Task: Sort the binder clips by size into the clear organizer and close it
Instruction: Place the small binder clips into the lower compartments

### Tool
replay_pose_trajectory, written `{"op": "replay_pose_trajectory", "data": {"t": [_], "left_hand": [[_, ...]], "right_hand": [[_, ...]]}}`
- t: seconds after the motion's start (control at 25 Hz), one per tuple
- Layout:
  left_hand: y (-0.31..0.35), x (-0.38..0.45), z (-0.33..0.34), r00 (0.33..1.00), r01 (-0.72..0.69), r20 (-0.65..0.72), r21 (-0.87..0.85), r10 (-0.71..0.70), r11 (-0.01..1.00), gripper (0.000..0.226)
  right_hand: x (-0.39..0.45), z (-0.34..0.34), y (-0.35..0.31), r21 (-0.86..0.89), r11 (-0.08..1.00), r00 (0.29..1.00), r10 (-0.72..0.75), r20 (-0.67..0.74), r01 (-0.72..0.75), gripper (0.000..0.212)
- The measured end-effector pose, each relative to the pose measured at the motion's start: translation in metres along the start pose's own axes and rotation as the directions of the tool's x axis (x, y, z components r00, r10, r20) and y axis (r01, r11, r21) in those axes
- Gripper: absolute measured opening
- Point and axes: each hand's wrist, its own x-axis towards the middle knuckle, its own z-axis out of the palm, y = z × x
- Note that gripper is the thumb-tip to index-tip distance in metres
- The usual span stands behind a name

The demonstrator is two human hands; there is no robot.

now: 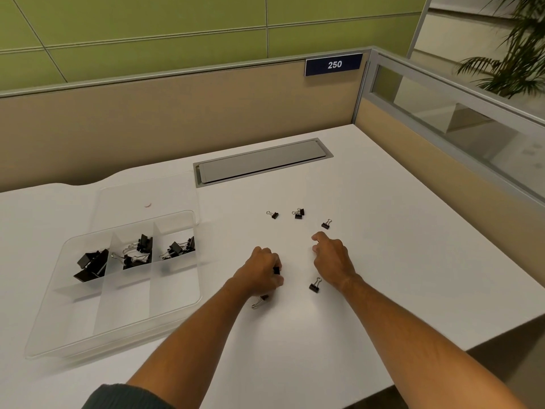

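Note:
The clear organizer lies open at the left of the white desk, its lid folded back behind it. Its three far compartments hold black binder clips: large ones on the left, medium ones in the middle, smaller ones on the right. My left hand is closed on a small black clip. Another clip lies just under its wrist. My right hand hovers with fingers loosely curled and nothing in it. Small clips lie loose at the wrist and farther off.
A grey cable hatch is set into the desk behind the clips. Beige partition walls close the back and right sides. The desk's front right edge falls away near my right forearm. A small red dot marks the lid.

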Motion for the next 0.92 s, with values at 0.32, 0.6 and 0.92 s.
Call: {"op": "replay_pose_trajectory", "data": {"t": [0.32, 0.6, 0.92], "left_hand": [[-0.009, -0.002, -0.024, 0.969, 0.060, -0.224, -0.201, -0.106, 0.978, 0.026], [-0.034, -0.001, -0.033, 0.937, 0.156, -0.287, -0.166, -0.198, 0.974, 0.031], [-0.043, -0.010, -0.031, 0.942, 0.168, -0.285, -0.060, -0.178, 0.984, 0.029]], "right_hand": [[0.004, 0.003, -0.006, 0.008, 1.000, 1.000, -0.010, 0.015, 0.009, 0.054], [0.004, 0.012, -0.013, 0.015, 0.998, 0.998, -0.055, 0.041, 0.054, 0.019], [-0.012, 0.026, -0.045, 0.095, 0.980, 0.854, -0.200, 0.480, 0.176, 0.034]]}}
